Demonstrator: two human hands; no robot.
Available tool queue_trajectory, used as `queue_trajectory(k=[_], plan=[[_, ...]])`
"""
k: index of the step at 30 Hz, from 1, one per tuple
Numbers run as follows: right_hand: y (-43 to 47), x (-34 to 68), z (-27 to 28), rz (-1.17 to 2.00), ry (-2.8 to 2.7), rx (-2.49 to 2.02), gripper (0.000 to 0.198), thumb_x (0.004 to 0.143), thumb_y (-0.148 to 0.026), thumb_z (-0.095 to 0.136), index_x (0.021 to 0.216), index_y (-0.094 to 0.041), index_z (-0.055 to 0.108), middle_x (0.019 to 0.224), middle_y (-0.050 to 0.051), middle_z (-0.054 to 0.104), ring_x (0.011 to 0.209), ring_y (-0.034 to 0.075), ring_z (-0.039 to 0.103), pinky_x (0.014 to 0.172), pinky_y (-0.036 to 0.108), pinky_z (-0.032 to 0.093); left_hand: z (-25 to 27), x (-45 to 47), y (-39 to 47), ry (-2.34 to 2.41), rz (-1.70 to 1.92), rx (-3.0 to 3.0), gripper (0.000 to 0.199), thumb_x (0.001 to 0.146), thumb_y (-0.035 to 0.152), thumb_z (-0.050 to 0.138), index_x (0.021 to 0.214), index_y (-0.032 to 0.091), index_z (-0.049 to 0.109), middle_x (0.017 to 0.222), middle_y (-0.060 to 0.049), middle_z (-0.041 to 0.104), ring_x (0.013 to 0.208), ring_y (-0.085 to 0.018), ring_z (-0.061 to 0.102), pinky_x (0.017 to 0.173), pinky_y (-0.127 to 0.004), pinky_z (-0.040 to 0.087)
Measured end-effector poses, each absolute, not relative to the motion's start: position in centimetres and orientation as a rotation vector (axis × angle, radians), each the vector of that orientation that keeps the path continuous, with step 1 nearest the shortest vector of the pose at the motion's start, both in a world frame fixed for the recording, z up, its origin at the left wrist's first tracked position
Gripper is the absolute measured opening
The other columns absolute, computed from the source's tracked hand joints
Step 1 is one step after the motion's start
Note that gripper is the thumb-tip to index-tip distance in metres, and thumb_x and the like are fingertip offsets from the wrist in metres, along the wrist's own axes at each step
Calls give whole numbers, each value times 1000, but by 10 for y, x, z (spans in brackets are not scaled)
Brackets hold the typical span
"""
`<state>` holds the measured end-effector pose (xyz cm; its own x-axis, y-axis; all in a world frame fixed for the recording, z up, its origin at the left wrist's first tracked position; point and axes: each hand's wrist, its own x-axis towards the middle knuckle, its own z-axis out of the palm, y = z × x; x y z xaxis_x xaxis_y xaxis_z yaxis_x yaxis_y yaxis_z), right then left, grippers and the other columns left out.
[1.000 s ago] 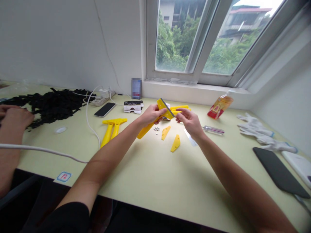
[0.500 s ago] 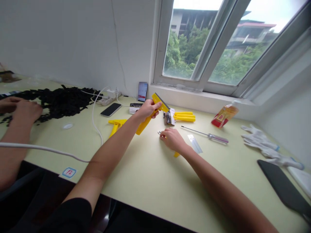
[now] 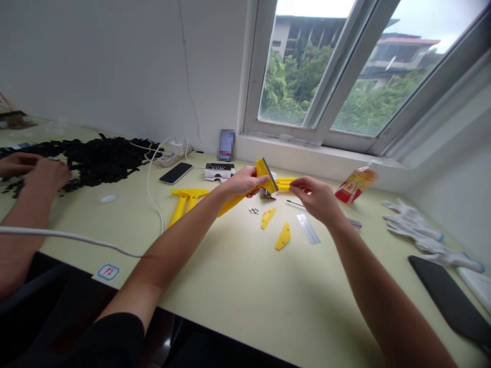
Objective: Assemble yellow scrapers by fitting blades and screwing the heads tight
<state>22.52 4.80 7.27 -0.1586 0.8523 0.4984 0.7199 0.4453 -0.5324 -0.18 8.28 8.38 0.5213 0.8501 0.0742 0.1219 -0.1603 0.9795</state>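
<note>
Yellow scraper [image 3: 264, 172] sits clasped in my left grip [image 3: 242, 183]; from here, I can't tell whether my right grip [image 3: 316, 199] pinches anything.

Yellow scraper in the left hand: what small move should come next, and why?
I'd probably bring the right hand in to the yellow scraper: the left hand grips it with its head raised, and the right is pinched nearby, apart from it. Whether the pinch holds anything I cannot tell.

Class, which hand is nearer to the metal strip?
Right. The right hand is just beyond the metal strip; the left hand is farther off, beyond and to its left.
</note>
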Motion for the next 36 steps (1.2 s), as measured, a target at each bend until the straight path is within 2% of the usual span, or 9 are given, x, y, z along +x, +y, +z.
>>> queue_trajectory(k=[5, 9, 14, 19, 21, 25, 27, 30, 36], plan=[[27, 219, 94, 59, -1909, -1180, 12, 85, -28, 63, 90, -23, 73, 82, 2, 72, 74, 17, 66, 72, 30, 51, 75, 18, 70, 862, 665, 1742, 15, 91, 30, 55, 84, 16, 54, 49, 4, 46, 38, -8, 42, 40, -21, 33], [21, 206, 92, -38, -1956, -1096, 11, 85, -23, 63, 86, -23, 74, 90, 3, 66, 77, 16, 62, 72, 31, 49, 79, 28, 54, 845, 618, 1780, 16, 90, 31, 55, 83, 17, 50, 50, 5, 46, 40, -8, 43, 42, -21, 34], [22, 205, 89, 62, -1919, -1049, 8, 82, -23, 65, 82, -24, 73, 90, 3, 57, 80, 16, 59, 73, 32, 49, 88, 32, 42, 798, 628, 1781, 24, 91, 37, 54, 79, 17, 48, 50, 6, 41, 40, -6, 40, 41, -19, 30], [24, 205, 89, 199, -1869, -1053, 4, 78, -26, 69, 80, -22, 69, 92, 3, 56, 83, 17, 58, 70, 32, 48, 88, 32, 40, 763, 650, 1809, 24, 88, 38, 57, 81, 16, 52, 51, 6, 44, 41, -6, 41, 42, -20, 31], [28, 205, 87, 318, -1812, -1058, 13, 76, -29, 72, 83, -22, 64, 91, 3, 58, 82, 17, 58, 69, 31, 48, 87, 32, 41, 756, 647, 1821, 23, 88, 38, 58, 83, 16, 53, 52, 6, 45, 43, -7, 42, 43, -20, 32], [33, 205, 81, 806, -1635, -967, 47, 70, -36, 77, 107, -25, 49, 87, -1, 62, 78, 17, 63, 66, 31, 52, 86, 33, 41, 740, 669, 1864, 21, 87, 36, 56, 83, 15, 55, 52, 6, 45, 44, -7, 41, 45, -21, 32], [32, 203, 81, 980, -1591, -923, 57, 69, -38, 78, 114, -26, 44, 85, -1, 64, 74, 16, 65, 64, 31, 54, 85, 33, 40, 755, 684, 1896, 20, 87, 35, 56, 82, 15, 56, 51, 6, 45, 44, -7, 40, 45, -21, 30], [29, 201, 83, 1032, -1587, -926, 58, 69, -39, 78, 115, -24, 46, 83, -1, 64, 72, 16, 66, 63, 31, 55, 84, 34, 41, 813, 692, 1925, 20, 86, 34, 57, 77, 16, 56, 51, 5, 45, 44, -7, 40, 44, -21, 28], [30, 205, 86, 1067, -1602, -966, 54, 70, -39, 77, 114, -22, 49, 85, 0, 66, 72, 17, 67, 64, 33, 56, 84, 31, 43, 820, 612, 1893, 25, 87, 38, 58, 76, 15, 55, 55, 2, 51, 46, -8, 48, 45, -22, 37]])
